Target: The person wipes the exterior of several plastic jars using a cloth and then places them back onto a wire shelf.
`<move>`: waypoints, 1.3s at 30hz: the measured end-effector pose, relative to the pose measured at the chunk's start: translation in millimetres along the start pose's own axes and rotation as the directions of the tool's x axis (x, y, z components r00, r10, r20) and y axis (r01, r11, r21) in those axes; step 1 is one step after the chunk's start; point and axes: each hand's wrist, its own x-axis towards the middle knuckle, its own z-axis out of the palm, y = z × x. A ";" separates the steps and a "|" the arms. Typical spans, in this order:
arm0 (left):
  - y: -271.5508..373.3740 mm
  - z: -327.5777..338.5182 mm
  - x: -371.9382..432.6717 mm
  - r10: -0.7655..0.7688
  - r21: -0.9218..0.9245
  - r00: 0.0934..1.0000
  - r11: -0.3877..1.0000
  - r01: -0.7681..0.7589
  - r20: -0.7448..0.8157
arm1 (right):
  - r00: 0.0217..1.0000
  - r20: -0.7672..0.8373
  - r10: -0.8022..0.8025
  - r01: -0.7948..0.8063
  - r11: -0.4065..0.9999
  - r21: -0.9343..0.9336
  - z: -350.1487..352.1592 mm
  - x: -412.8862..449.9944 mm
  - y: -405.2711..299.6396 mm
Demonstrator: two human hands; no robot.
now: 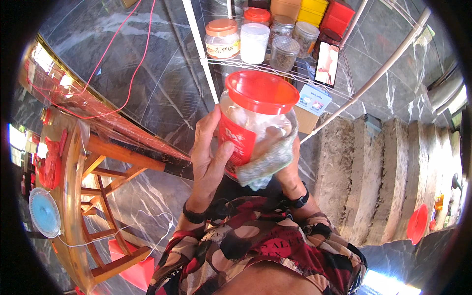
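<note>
A clear plastic jar with a red screw lid and a red label is held up before my chest, a little tilted. My left hand grips its left side, the thumb resting on the label. My right hand is at the jar's right side, mostly hidden behind a grey-green cloth that lies against the jar's lower right wall. Whitish contents show through the plastic. Just beyond the jar is a white wire shelf rack with several lidded jars.
A smartphone leans at the shelf's right end, above a light blue box. Concrete steps are on the right. To the left are a wooden table frame, a blue-and-white fan and a loose white cable.
</note>
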 end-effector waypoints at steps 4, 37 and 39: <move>-7.1 -1.9 3.1 0.037 -0.172 0.999 0.984 -0.040 -0.019 | 0.877 0.025 -0.479 0.442 0.786 -0.433 -17.4 4.9 56.5; -0.1 5.3 -10.9 -0.120 0.197 0.993 0.973 0.117 0.004 | 0.984 0.072 -0.163 0.146 0.969 0.199 2.1 8.4 -16.6; 2.4 9.5 -9.7 -0.183 0.042 0.983 0.982 0.182 0.013 | 0.986 0.103 -0.129 0.082 0.923 0.376 -0.8 12.5 -12.8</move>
